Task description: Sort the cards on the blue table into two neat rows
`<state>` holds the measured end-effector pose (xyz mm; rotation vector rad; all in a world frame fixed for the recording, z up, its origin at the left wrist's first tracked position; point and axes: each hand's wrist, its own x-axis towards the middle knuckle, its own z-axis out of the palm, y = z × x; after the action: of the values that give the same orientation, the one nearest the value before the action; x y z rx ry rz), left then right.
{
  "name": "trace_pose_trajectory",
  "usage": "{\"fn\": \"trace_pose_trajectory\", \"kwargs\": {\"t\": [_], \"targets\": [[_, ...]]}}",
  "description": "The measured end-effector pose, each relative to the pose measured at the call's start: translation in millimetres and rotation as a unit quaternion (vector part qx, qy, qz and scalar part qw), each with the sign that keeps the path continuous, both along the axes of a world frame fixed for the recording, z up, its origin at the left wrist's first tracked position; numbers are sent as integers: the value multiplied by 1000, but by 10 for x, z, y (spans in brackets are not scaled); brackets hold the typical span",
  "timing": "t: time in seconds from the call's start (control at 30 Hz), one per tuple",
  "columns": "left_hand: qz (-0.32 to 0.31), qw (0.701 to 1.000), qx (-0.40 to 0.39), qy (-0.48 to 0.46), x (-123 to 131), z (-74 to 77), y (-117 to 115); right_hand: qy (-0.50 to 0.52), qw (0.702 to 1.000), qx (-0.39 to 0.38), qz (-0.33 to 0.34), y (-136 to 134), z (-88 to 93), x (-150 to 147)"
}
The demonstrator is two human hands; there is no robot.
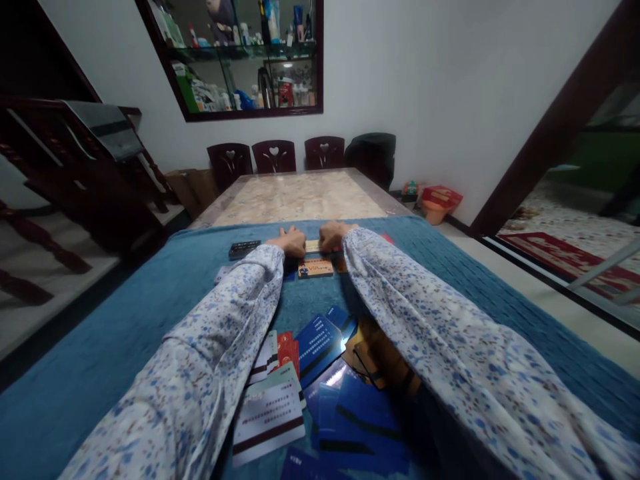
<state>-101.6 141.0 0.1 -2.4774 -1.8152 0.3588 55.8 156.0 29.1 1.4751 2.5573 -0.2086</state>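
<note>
My left hand (293, 241) and my right hand (334, 235) reach to the far part of the blue cloth, fingers curled. Between them a narrow strip of a pale yellow card (313, 246) shows, its two ends covered by my hands. Just nearer lies an orange card marked VIP (316, 268). A dark block-like stack (245, 249) sits left of my left hand. Closer to me is a loose pile: blue cards (367, 427), white cards (270, 420), a red card (286, 351) and gold cards (370, 353), partly hidden by my right sleeve.
The blue cloth (165, 320) covers the near part of a marble-patterned table (305, 193). Several dark chairs (274, 157) stand at its far end. An orange bin (434, 210) is by the wall, and wooden furniture (95, 173) stands at left.
</note>
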Motion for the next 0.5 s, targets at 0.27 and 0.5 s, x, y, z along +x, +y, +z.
{"fn": "trace_pose_trajectory", "kwargs": {"t": [0.27,0.5], "targets": [[-6,1000,10,-8,-16,-7,-26,-28,999,44,10,-31,-16,29],[-25,1000,4,-7,-21,66,-91,-42,997,66,28,45,-100,14]]}}
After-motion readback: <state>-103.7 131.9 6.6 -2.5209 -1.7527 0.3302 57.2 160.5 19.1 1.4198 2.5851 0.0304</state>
